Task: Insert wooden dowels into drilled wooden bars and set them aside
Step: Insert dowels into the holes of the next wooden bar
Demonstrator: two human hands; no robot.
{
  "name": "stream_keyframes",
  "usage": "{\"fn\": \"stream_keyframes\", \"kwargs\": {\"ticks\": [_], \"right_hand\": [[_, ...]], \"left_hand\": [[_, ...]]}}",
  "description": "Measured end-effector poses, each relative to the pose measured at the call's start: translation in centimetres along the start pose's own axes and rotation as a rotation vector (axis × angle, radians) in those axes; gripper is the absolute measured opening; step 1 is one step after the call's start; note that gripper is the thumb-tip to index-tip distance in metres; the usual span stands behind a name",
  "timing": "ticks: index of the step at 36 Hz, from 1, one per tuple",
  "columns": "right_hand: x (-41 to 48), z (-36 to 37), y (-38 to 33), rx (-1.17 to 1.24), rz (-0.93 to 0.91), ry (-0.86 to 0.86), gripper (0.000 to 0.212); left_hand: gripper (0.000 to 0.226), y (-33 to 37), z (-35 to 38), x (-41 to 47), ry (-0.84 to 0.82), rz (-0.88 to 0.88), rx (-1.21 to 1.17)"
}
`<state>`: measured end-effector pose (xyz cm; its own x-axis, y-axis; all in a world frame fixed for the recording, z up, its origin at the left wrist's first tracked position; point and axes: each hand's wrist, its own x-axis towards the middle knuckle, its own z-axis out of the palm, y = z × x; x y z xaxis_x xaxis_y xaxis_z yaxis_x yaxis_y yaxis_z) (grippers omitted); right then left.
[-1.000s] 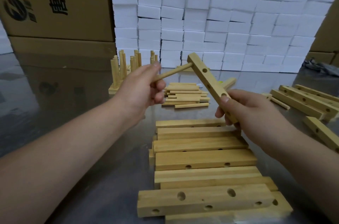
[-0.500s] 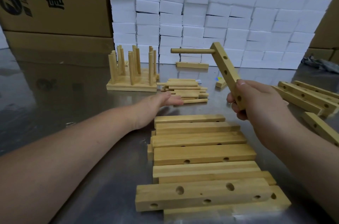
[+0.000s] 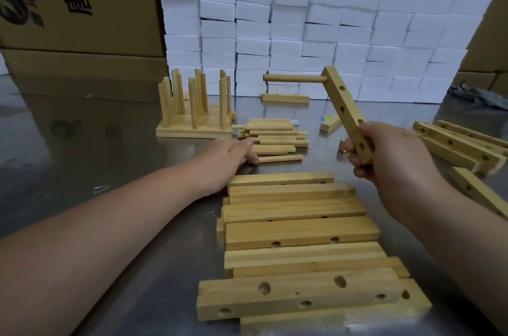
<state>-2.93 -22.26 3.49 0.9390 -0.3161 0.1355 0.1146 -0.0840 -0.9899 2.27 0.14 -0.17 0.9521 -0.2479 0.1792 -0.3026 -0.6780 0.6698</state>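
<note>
1 dowel [image 3: 294, 78] sits in the bar [image 3: 341, 99] the right hand [image 3: 390, 154] grips — other holes empty; flat-fingered left hand [image 3: 228, 154] touches loose dowels [image 3: 275, 137].

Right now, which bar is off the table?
The bar gripped at its lower end by the right hand: it is raised and tilted, with one dowel in its top hole. The other bars lie on the table.
</note>
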Motion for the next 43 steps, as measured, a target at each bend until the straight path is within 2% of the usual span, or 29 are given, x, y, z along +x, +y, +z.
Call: {"fn": "stream_keyframes", "kwargs": {"ticks": [11, 16, 21, 24, 31, 36, 40, 43], "right_hand": [[0.9, -0.1, 0.8, -0.002, 0.032, 0.031, 0.034], [1.4, -0.1, 0.8, -0.011, 0.06, 0.03, 0.032], [1.6, -0.1, 1.0, -0.016, 0.076, 0.008, 0.032], [1.9, 0.1, 0.9, -0.025, 0.1, -0.001, 0.032], [2.1, 0.4, 0.6, -0.018, 0.147, -0.06, 0.027], [2.1, 0.6, 0.3, -0.024, 0.192, -0.074, 0.028], [2.1, 0.6, 0.1, -0.005, 0.21, -0.079, 0.03], [2.1, 0.4, 0.3, 0.004, 0.208, -0.085, 0.03]], "left_hand": [[0.056, 0.8, -0.2, -0.5, 0.115, 0.012, 0.088], [0.046, 0.3, -0.6, -0.4, 0.23, -0.025, 0.097], [0.037, 0.0, -0.8, -0.2, 0.263, -0.071, 0.041], [0.023, 0.1, -0.6, -0.2, 0.239, -0.065, 0.062], [0.012, 0.0, -0.8, -0.1, 0.077, -0.083, 0.153], [0.01, -0.1, -1.5, -0.3, -0.002, -0.093, 0.144], [0.023, -0.2, -1.9, -0.6, -0.028, -0.102, 0.082], [0.019, 0.1, -1.9, -0.8, -0.101, -0.079, 0.034]]}}
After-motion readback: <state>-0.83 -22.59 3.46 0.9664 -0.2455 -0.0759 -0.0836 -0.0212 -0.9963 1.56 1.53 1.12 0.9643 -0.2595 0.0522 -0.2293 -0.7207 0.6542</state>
